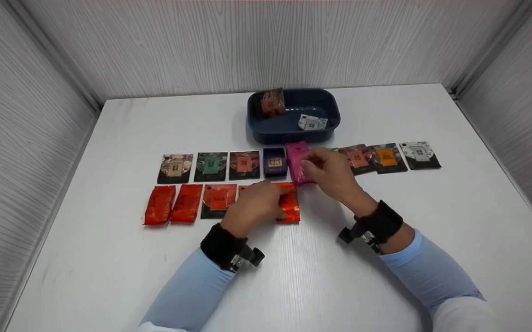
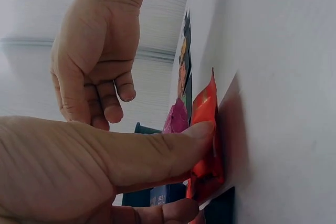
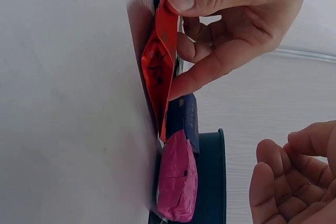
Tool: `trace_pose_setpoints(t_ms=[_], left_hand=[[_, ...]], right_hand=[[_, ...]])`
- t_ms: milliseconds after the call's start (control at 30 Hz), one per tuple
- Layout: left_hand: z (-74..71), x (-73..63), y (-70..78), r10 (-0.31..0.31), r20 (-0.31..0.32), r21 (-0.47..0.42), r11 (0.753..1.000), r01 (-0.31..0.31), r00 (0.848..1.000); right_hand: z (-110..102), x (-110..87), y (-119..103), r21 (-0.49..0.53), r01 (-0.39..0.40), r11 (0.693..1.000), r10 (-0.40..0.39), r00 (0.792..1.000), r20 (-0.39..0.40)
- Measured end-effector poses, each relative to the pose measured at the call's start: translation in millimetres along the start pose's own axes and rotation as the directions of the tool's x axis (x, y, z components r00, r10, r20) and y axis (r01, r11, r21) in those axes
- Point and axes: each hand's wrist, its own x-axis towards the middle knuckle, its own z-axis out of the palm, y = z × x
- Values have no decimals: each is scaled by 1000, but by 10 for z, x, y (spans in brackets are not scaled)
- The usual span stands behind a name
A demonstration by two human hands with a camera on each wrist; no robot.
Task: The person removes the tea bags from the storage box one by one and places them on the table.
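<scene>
My left hand (image 1: 254, 203) pinches a shiny red packet (image 1: 292, 208) at the right end of the near row, thumb (image 2: 173, 145) along its face. In the right wrist view that packet (image 3: 160, 66) stands partly lifted along one side. My right hand (image 1: 333, 174) hovers by a pink packet (image 1: 297, 150), its fingers (image 3: 262, 182) loosely bent and holding nothing. Left of the pink packet stands a small navy box (image 1: 275, 162). Another packet in the near row is mostly hidden beneath my left hand.
Behind the rows, a dark blue tray (image 1: 293, 137) holds a brown packet (image 1: 271, 105) and a white one (image 1: 313, 122). Flat dark packets (image 1: 210, 167) line up at left, others (image 1: 387, 157) at right. Two red packets (image 1: 159, 206) lie near left, beside a red-labelled one (image 1: 219, 201).
</scene>
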Motion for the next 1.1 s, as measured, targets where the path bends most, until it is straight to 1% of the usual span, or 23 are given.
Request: trace_pose_setpoints(t_ms=[67,133,200,233,267,300,367,400,433,467,533,600,633,700,800,867,967,1000,1067,1100], left_hand=[[-61,-3,11,-11,-7,-14,1000,11,1000],[-160,3,15,-35,-36,-43,998,34,999],[-300,41,5,-55,-107,-68,997,48,993],[-376,73,-6,-62,-165,-77,996,49,984],[-449,118,-21,-64,-227,-77,996,47,972],[-518,175,-38,-61,-290,-72,997,42,955],[-626,320,-78,-47,-399,-33,999,37,916],[-663,399,-97,-39,-438,-18,999,35,898],[-684,479,-113,-27,-467,7,999,35,884],[-694,561,-128,-12,-483,35,999,32,875],[-685,705,-147,13,-491,75,997,28,871],[-652,819,-156,30,-490,107,994,26,871],[-624,864,-156,36,-489,124,992,28,871],[-565,929,-151,35,-499,143,989,42,866],[-482,989,-131,8,-521,143,987,78,853],[-443,1016,-110,-15,-528,130,987,99,849],[-414,1048,-74,-52,-522,112,985,129,852],[-412,1052,-62,-63,-520,109,984,140,852],[-415,1063,-43,-79,-519,104,982,154,851],[-420,1065,-36,-84,-518,103,982,159,851]], right_hand=[[-52,42,19,-3,-7,1000,7,1000,0],[-119,125,35,-29,-17,999,17,1000,-1],[-196,269,45,-72,-24,997,24,1000,-1],[-236,363,44,-97,-27,995,27,1000,0],[-272,473,45,-134,-24,991,24,1000,-2],[-302,593,46,-176,-18,984,18,1000,-1],[-341,834,55,-254,-12,967,19,1000,24],[-348,949,64,-295,-16,955,31,998,46],[-347,1059,83,-340,-12,940,40,996,75],[-341,1162,106,-385,-12,923,57,993,105],[-318,1336,150,-465,-14,885,108,978,177],[-287,1489,207,-536,-11,844,161,959,234],[-278,1542,236,-564,-10,826,184,950,252],[-263,1621,287,-606,-14,795,227,934,276],[-261,1688,349,-636,-58,770,304,909,285],[-275,1705,376,-653,-93,751,370,879,300],[-297,1720,389,-678,-122,725,446,833,327],[-305,1722,387,-685,-122,718,460,822,336],[-317,1728,374,-696,-125,708,479,808,342],[-320,1728,365,-695,-129,707,485,804,344]])
